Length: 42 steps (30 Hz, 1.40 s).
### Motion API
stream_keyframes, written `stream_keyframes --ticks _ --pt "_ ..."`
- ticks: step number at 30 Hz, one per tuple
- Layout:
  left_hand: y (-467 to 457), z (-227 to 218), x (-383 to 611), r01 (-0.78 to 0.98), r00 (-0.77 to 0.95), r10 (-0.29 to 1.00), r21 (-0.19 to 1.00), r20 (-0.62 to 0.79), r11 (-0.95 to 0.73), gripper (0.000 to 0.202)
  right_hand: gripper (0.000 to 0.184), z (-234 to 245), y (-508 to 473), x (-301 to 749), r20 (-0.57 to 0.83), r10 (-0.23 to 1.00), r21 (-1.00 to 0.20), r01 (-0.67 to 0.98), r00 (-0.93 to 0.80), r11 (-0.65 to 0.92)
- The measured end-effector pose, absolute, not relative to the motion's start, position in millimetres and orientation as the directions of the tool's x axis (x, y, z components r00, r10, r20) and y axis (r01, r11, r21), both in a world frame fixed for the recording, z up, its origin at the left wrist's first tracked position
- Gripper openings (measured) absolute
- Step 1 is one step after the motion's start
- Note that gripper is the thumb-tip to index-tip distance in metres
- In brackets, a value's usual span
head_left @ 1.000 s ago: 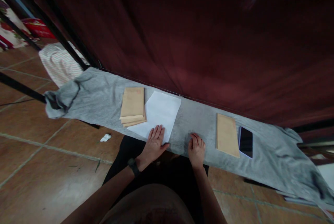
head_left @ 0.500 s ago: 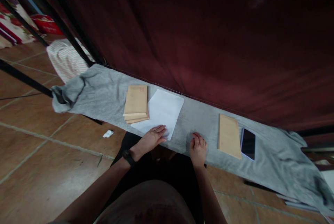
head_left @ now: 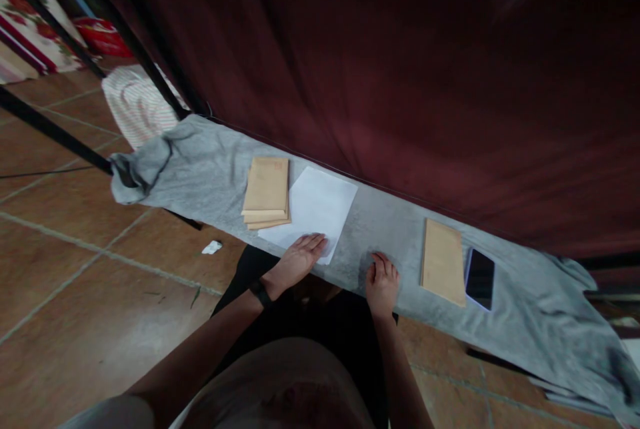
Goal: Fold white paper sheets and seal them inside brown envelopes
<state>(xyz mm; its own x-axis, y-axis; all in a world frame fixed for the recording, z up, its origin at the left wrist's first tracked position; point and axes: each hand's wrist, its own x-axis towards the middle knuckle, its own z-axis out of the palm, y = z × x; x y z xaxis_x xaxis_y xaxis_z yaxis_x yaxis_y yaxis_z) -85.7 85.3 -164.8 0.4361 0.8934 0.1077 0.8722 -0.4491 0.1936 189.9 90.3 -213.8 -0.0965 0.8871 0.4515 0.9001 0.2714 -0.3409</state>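
My left hand [head_left: 300, 257] lies flat on the lower edge of white paper sheets [head_left: 323, 205], fingers stretched out and holding nothing. A black band circles that wrist. Left of the paper, a small pile of brown paper envelopes [head_left: 267, 183] overlaps its left side. My right hand [head_left: 383, 284] rests on the grey cloth [head_left: 365, 229], its fingers loosely bent and apart, with nothing visible in them. To its right lies another brown envelope [head_left: 443, 262], not touched by the hand. Directly beside that envelope is a smartphone [head_left: 481, 279] with a dark screen.
The grey cloth covers a long narrow bench. A dark red curtain [head_left: 390, 82] hangs along its far side. Black metal poles [head_left: 55, 129] and a striped cloth [head_left: 143, 102] stand at the left. A white scrap [head_left: 212, 247] lies on the tiled floor [head_left: 120, 295].
The view has shifted slightly, so the bench's left part sits a little higher and further right. Both hands stay in about the same places on the paper and cloth.
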Motion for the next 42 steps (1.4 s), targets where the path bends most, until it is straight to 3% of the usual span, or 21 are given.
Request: stream_keyframes --ticks 6,10,15,18,22,34,42 --pt "84 -160 -44 0.864 0.484 0.863 0.082 0.145 -0.497 0.053 0.032 -211 90 188 0.438 0.896 -0.404 0.875 -0.07 0.266" --pt "84 -151 -6 0.819 0.557 0.812 0.046 0.174 -0.572 0.048 0.032 -205 92 190 0.379 0.925 -0.548 0.8 -0.024 0.245" --pt "83 -155 39 0.775 0.617 0.762 0.013 0.198 -0.631 0.044 0.044 -192 104 207 0.144 0.988 -0.841 0.534 0.064 0.088" --pt "84 -159 57 0.762 0.633 0.747 0.003 0.202 -0.647 0.041 0.045 -187 111 219 -0.005 0.994 -0.932 0.359 0.114 -0.046" --pt "87 -162 69 0.755 0.643 0.745 0.015 0.176 -0.656 0.041 0.046 -192 117 228 -0.048 0.989 -0.945 0.314 0.139 -0.089" --pt "95 -171 28 0.834 0.502 0.847 0.159 0.175 -0.528 0.055 0.045 -199 107 281 0.071 0.944 -0.913 0.402 0.322 -0.069" --pt "94 -175 26 0.843 0.502 0.846 0.118 0.177 -0.525 0.052 0.042 -203 105 284 0.141 0.936 -0.864 0.502 0.322 -0.043"
